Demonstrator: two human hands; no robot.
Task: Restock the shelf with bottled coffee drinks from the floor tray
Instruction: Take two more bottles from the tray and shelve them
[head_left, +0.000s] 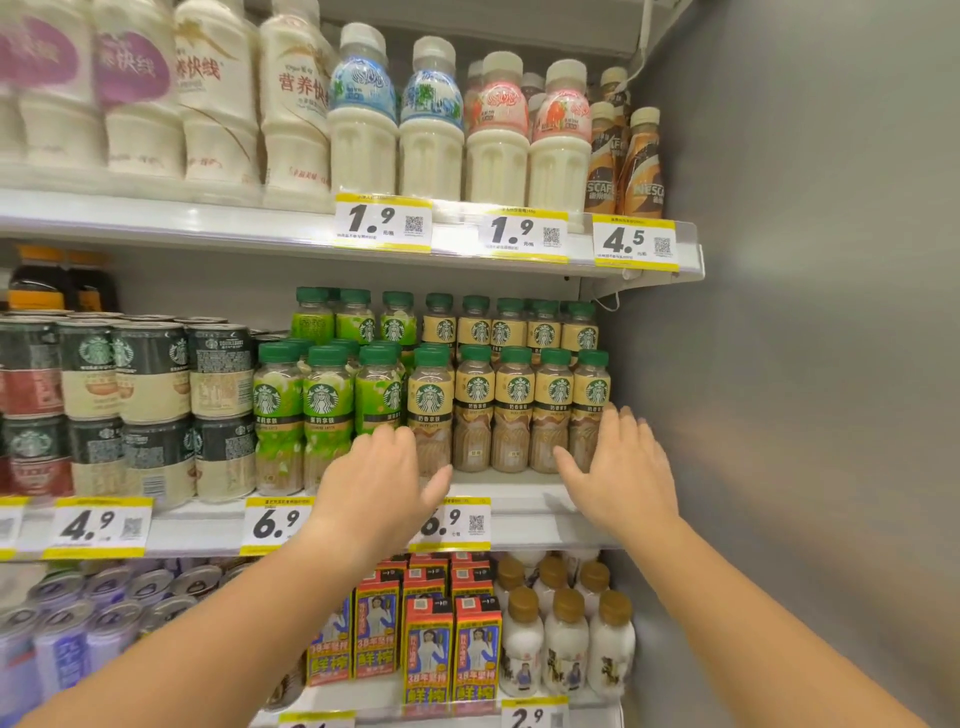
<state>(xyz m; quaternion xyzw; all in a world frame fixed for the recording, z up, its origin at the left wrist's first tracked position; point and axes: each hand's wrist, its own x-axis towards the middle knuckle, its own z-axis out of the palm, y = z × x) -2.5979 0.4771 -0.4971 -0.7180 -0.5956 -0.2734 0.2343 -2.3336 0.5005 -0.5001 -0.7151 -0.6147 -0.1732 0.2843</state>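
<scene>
L hand (382, 480): open, fingers spread, palm fwd, holding nothing; fingertips at the lower body of the leftmost tan-label bottle, contact can't tell
R hand (621, 467): open, fingers spread, empty; fingertips up against the lower part of the rightmost tan-label bottle, thumb pointing left
Tan-label coffee bottles (517, 410): mid shelf, right end; front row of five upright, green caps, more rows behind; both hands flank this row
Green-label coffee bottles (324, 415): same shelf, just left of the tan ones, upright, touching side by side
Mid shelf (524, 491): white edge w/ yellow price tags, 6.9 tag (278, 525) partly behind L wrist
Coffee cans (150, 410): left of the bottles, stacked two high
Top shelf: white milk-drink bottles (431, 130), brown coffee bottles (641, 166) at far right
Bottom shelf: juice cartons (452, 649), small white bottles w/ brown caps (566, 639), cans at left
Side wall (805, 364): grey panel, right of shelves
</scene>
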